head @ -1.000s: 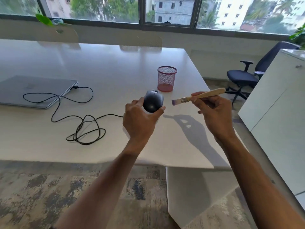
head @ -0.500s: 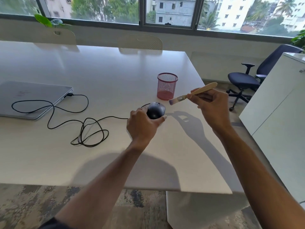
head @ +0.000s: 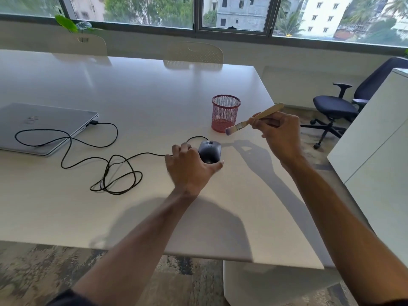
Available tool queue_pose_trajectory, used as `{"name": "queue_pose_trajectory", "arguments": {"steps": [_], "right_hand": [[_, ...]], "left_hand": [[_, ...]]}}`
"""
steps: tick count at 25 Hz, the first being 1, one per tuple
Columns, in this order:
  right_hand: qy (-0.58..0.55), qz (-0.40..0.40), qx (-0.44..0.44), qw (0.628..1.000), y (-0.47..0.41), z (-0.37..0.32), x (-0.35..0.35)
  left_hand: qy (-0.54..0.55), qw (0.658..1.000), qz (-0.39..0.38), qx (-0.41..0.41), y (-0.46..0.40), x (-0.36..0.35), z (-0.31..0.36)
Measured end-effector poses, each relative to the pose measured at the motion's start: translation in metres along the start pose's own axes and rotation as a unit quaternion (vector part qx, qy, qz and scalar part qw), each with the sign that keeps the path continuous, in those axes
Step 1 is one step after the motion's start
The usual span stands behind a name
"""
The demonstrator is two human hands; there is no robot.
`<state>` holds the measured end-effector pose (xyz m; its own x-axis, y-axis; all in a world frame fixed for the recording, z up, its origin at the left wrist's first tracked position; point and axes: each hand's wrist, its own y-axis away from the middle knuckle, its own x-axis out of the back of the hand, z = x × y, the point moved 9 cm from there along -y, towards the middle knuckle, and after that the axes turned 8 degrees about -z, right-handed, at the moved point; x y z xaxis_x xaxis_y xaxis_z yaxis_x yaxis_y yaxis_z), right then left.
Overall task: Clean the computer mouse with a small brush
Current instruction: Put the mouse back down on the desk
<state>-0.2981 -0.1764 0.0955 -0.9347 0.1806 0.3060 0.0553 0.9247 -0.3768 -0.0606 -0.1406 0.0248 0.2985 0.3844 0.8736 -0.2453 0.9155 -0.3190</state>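
Mouse (head: 209,151): dark, glossy, corded, sitting near table's (head: 132,89) right edge.
Left hand (head: 189,168): gripping mouse.
Right hand (head: 280,133): pinching wooden brush (head: 254,119), hovering above.

A single head-worn wide-angle view looks forward and down from above the near edge of the broad white rectangular table (head: 132,102). Both bare forearms reach in from the bottom. It faces the far window wall (head: 198,18), whose edges bow.
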Motion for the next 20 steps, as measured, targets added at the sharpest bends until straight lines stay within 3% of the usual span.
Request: {"name": "queue_pose_trajectory", "arguments": {"steps": [6, 10, 14, 20], "right_hand": [[0.018, 0.026, -0.006, 0.999, -0.021, 0.001, -0.004], [0.027, 0.059, -0.001, 0.998, -0.047, -0.009, -0.001], [0.061, 0.099, -0.002, 0.993, -0.076, -0.018, -0.003], [0.154, 0.059, -0.068, 0.984, -0.107, 0.002, -0.040]], "left_hand": [[-0.049, 0.998, 0.014, -0.039, 0.001, 0.006, 0.010], [-0.070, 0.995, -0.043, -0.054, -0.001, 0.001, 0.000], [-0.004, 0.984, -0.111, -0.142, 0.000, -0.004, -0.018], [0.020, 0.968, -0.169, -0.184, 0.002, -0.011, -0.040]]}}
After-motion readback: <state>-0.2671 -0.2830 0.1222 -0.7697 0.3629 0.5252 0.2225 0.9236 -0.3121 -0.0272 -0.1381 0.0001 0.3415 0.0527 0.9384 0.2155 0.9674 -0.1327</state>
